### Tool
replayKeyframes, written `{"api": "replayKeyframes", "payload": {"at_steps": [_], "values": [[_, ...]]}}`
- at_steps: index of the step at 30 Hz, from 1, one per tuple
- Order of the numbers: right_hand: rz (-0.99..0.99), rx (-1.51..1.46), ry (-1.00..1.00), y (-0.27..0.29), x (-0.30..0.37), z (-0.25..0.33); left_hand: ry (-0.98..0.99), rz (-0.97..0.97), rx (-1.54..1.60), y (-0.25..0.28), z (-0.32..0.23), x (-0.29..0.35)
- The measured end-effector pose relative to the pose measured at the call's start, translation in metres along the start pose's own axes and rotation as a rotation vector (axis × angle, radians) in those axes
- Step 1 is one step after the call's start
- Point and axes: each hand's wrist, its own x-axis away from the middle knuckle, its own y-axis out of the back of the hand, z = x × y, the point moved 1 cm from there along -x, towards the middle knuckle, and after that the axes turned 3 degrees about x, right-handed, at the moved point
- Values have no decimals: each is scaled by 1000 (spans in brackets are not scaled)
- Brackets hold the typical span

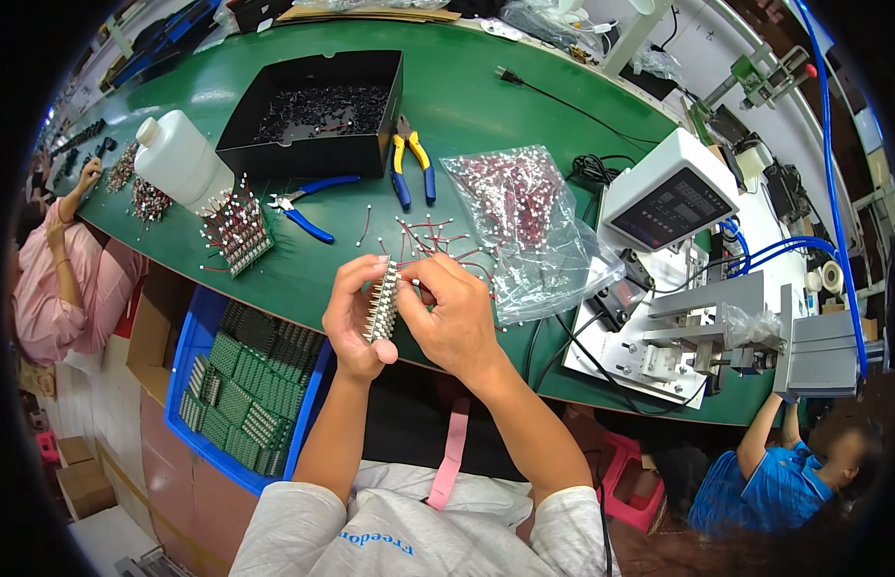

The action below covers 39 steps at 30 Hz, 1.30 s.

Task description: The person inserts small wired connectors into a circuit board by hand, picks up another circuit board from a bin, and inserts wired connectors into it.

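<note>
My left hand (349, 313) is closed around a narrow circuit board panel (383, 306) set with rows of small white connectors and pins, held upright over the table's front edge. Pinched fingers of my right hand (450, 313) meet the panel's upper right side, where a bit of red wire lead (405, 279) shows at the fingertips; its end is mostly hidden. Just beyond my hands lie loose red and black wire leads (433, 236) with white connectors. A second panel (244, 236), bristling with plugged-in leads, stands to the left.
Blue-handled cutters (308, 223) and yellow-blue pliers (412, 163) lie near a black box (313, 154) of small dark parts. A clear bag (510, 197) holds more leads. At right stands a machine with a white control box (669, 192). A blue crate (183, 361) holds green panels. Two people sit nearby.
</note>
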Motion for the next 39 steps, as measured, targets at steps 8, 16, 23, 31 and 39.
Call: {"api": "replayKeyframes", "payload": {"at_steps": [8, 16, 23, 31, 39], "values": [[-3, 52, 60, 1, 1, 1, -8, 29, -6, 1, -1, 1], [-16, -21, 70, -3, 2, -2, -16, 25, -18, 2, 0, 1], [-16, -32, 83, -3, 0, 0, -27, 23, -30, 3, 0, 2], [3, -34, 85, 2, -1, 1, -35, 53, -16, 3, 1, 1], [46, -87, -77, 12, -1, -5, 70, -111, 108, 3, 7, 0]]}}
